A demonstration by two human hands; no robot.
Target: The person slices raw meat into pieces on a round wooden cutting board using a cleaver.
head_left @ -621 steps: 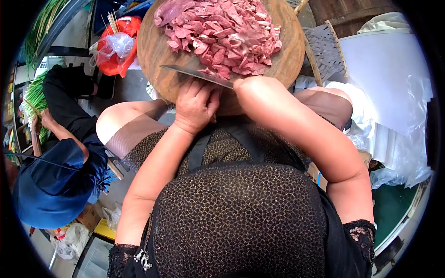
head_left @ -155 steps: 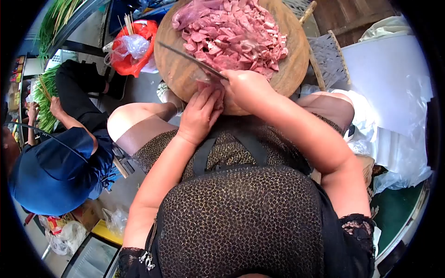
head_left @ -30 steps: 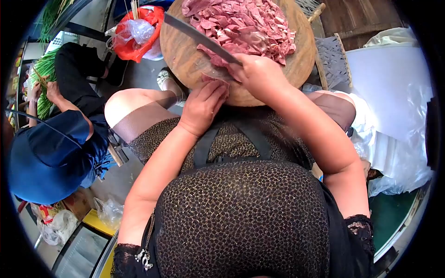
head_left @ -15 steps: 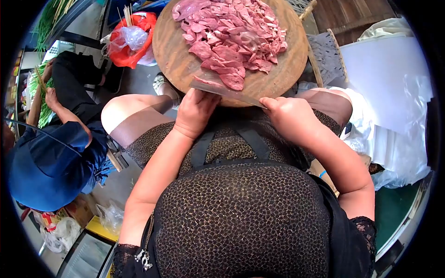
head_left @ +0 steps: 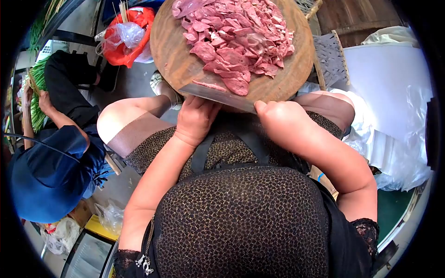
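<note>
My right hand (head_left: 280, 120) is closed on the handle end of a knife (head_left: 218, 96), its wide blade lying along the near edge of a round wooden chopping board (head_left: 169, 51). A thin strip of meat (head_left: 208, 85) shows along the blade's far edge. My left hand (head_left: 197, 118) is closed at the board's near rim, close against the blade. Its fingertips are hidden by the knife, so what they hold cannot be made out. Beyond the blade, a heap of sliced dark pink meat (head_left: 241, 44) covers much of the board.
A co-worker in a blue hat (head_left: 51, 180) sits at left, holding thin sticks near green stalks (head_left: 39, 83). A red bag (head_left: 123, 51) with skewers and clear plastic stands left of the board. At right are a woven chair (head_left: 331, 60) and a white panel (head_left: 380, 78).
The knife has shifted left and slightly down, its blade now showing broader, with a meat strip along its far edge. My right hand moved with it. The co-worker's hands shifted left.
</note>
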